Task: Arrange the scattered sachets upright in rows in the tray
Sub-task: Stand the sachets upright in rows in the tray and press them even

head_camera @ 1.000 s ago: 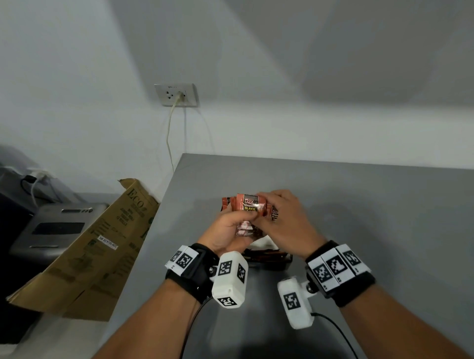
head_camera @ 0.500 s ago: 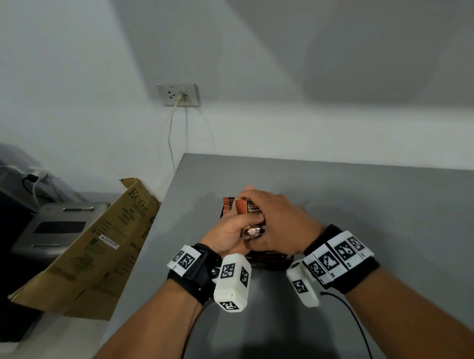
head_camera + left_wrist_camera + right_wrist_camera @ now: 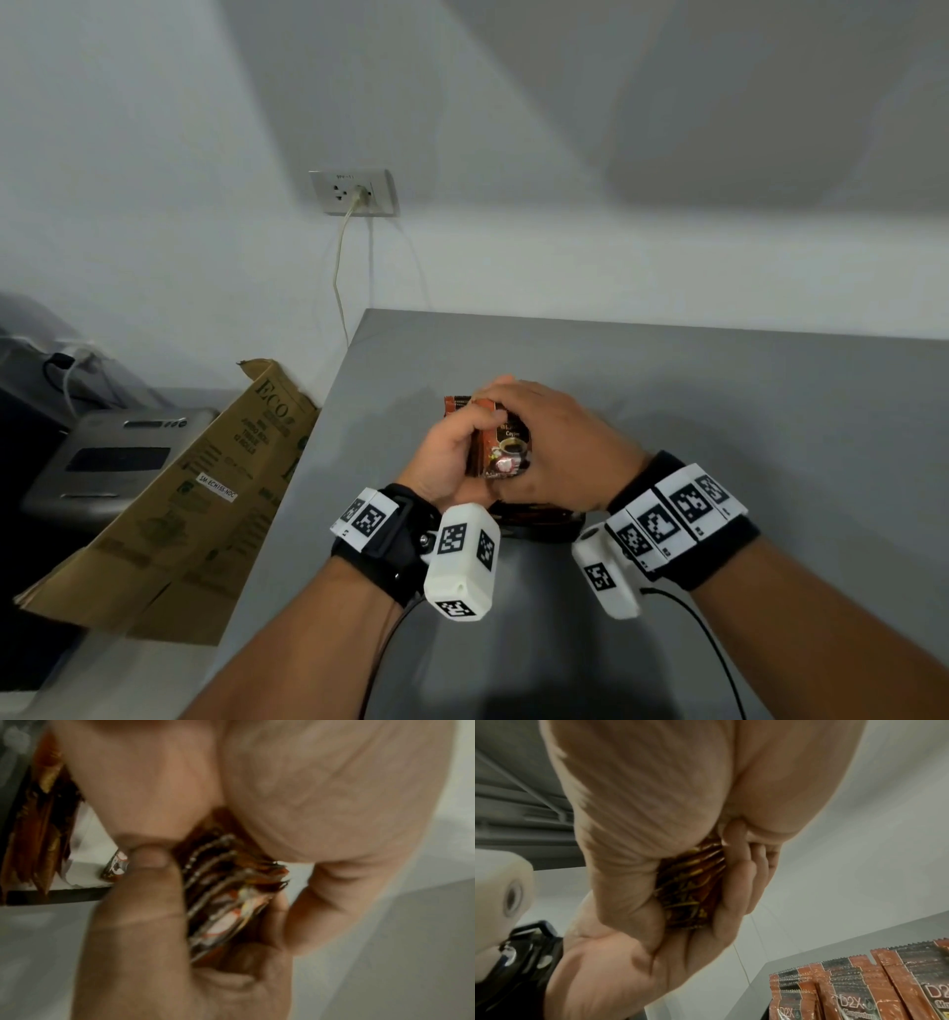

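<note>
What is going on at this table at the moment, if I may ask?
A person is sorting coffee sachets. Both hands, the left hand and right hand, grip one stack of sachets above the grey table. More sachets already stand upright in rows in the tray just below. The held stack is not yet placed.

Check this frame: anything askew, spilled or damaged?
Nothing stands out. Both the left hand and right hand grip a tidy bundle of orange-brown coffee sachets above the grey table; more sachets stand upright in rows beside them.
</note>
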Demonstrator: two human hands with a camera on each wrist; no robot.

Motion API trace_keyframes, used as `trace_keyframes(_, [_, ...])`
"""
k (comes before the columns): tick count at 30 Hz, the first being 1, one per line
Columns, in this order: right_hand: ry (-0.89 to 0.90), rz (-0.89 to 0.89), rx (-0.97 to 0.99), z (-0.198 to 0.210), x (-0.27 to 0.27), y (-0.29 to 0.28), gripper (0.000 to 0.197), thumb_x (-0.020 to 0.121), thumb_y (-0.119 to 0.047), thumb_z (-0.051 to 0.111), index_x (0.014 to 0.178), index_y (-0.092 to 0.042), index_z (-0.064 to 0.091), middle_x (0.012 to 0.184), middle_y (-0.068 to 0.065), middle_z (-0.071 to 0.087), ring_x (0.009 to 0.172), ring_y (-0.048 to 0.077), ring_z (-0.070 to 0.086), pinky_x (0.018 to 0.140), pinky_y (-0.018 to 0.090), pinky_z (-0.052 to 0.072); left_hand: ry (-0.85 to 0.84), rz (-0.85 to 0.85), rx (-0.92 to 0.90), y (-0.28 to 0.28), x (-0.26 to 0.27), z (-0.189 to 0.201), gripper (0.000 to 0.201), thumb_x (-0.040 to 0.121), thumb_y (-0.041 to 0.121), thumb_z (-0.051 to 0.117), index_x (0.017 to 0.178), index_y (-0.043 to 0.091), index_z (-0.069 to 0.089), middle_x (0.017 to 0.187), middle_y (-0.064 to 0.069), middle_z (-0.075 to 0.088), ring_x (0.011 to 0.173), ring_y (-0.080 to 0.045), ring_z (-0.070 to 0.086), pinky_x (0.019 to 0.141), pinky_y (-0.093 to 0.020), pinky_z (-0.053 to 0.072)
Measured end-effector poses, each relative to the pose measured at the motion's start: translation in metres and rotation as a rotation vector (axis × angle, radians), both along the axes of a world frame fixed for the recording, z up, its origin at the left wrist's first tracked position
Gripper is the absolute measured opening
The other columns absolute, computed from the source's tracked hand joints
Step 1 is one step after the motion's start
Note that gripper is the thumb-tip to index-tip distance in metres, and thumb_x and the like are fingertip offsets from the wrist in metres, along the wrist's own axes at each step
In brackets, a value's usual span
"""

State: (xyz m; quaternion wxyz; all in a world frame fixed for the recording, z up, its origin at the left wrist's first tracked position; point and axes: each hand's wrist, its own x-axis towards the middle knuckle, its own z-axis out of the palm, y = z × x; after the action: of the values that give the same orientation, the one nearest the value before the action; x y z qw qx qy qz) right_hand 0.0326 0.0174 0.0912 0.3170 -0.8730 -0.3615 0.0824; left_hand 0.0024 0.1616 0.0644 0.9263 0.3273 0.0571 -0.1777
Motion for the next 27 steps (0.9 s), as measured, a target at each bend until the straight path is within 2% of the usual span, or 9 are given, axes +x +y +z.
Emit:
trace_keyframes(3, [-0.032,0.011,-0.022,-0.004,0.000,0.001,0.076,0.062,-0.044,0.078,0.131,-0.032,0.049,0.125,-0.013,0.052,0.115,0.007,0.050,0.102,0.033,0.043,0.031,-0.012,0.178,-0.001,0.002,0.003,0.041,0.062,0.000,0.061,0.103,0.001,0.056,0.087,-0.018,0.061,0.073,-0.025,0.067,0.064,-0.032,0.056])
trace_keyframes(7, [0.138,-0.074,0.070,0.006,0.002,-0.011,0.100,0.059,-0.051,0.088,0.145,-0.032,0.041,0.133,-0.019,0.043,0.119,-0.003,0.043,0.103,0.019,0.039,0.047,0.065,0.264,0.000,0.002,0.003,0.059,0.067,-0.006,0.054,0.125,-0.001,0.052,0.101,-0.026,0.062,0.081,-0.031,0.067,0.066,-0.037,0.059])
trace_keyframes(9, [0.218,-0.180,0.181,0.012,0.007,-0.018,0.083,0.068,-0.051,0.082,0.142,-0.036,0.047,0.128,-0.020,0.047,0.111,-0.003,0.050,0.093,0.021,0.047,0.029,0.083,0.285,0.002,0.002,0.001,0.070,0.068,-0.008,0.056,0.136,0.009,0.049,0.112,-0.030,0.060,0.091,-0.036,0.065,0.072,-0.043,0.058])
trace_keyframes(11, [0.267,-0.270,0.264,0.014,0.012,-0.022,0.047,0.082,-0.035,0.075,0.127,-0.035,0.062,0.116,-0.014,0.060,0.096,0.004,0.061,0.083,0.028,0.054,-0.005,0.079,0.324,0.003,0.002,0.000,0.077,0.067,-0.011,0.059,0.139,0.012,0.047,0.115,-0.031,0.058,0.093,-0.040,0.064,0.074,-0.045,0.057])
trace_keyframes(13, [0.297,-0.301,0.286,0.011,0.015,-0.024,0.027,0.086,-0.018,0.072,0.111,-0.029,0.071,0.100,-0.006,0.070,0.084,0.015,0.068,0.079,0.032,0.058,-0.031,0.079,0.372,0.003,0.002,0.000,0.079,0.065,-0.012,0.062,0.138,0.014,0.048,0.112,-0.028,0.061,0.090,-0.037,0.066,0.074,-0.045,0.059])
trace_keyframes(18, [0.257,-0.273,0.223,0.005,0.015,-0.021,0.019,0.082,-0.014,0.076,0.096,-0.027,0.076,0.083,-0.003,0.072,0.076,0.017,0.069,0.075,0.032,0.057,-0.075,0.122,0.482,0.001,0.000,-0.001,0.074,0.066,-0.020,0.067,0.132,0.009,0.053,0.106,-0.022,0.067,0.087,-0.030,0.069,0.078,-0.042,0.059])
trace_keyframes(22, [0.203,-0.269,0.177,0.012,0.021,-0.024,0.011,0.085,-0.014,0.074,0.085,-0.025,0.073,0.082,-0.008,0.071,0.076,0.011,0.068,0.076,0.031,0.056,-0.064,0.150,0.528,0.007,-0.002,-0.002,0.063,0.077,-0.017,0.069,0.133,0.008,0.051,0.094,-0.018,0.067,0.070,-0.026,0.064,0.059,-0.033,0.056])
trace_keyframes(24, [0.150,-0.353,0.195,0.013,0.032,-0.031,0.013,0.087,-0.014,0.073,0.082,-0.026,0.070,0.080,-0.011,0.070,0.076,0.008,0.067,0.072,0.024,0.053,0.003,0.210,0.510,0.015,-0.001,-0.003,0.054,0.084,-0.008,0.069,0.132,0.011,0.052,0.088,-0.020,0.067,0.070,-0.030,0.061,0.059,-0.036,0.053])
trace_keyframes(27, [0.072,-0.460,0.084,0.000,0.049,-0.044,0.013,0.088,-0.015,0.071,0.083,-0.027,0.069,0.082,-0.014,0.068,0.078,0.002,0.064,0.065,0.010,0.042,0.095,0.309,0.506,0.031,0.001,-0.008,0.044,0.087,-0.007,0.063,0.125,0.013,0.058,0.090,-0.019,0.067,0.079,-0.033,0.062,0.070,-0.043,0.053])
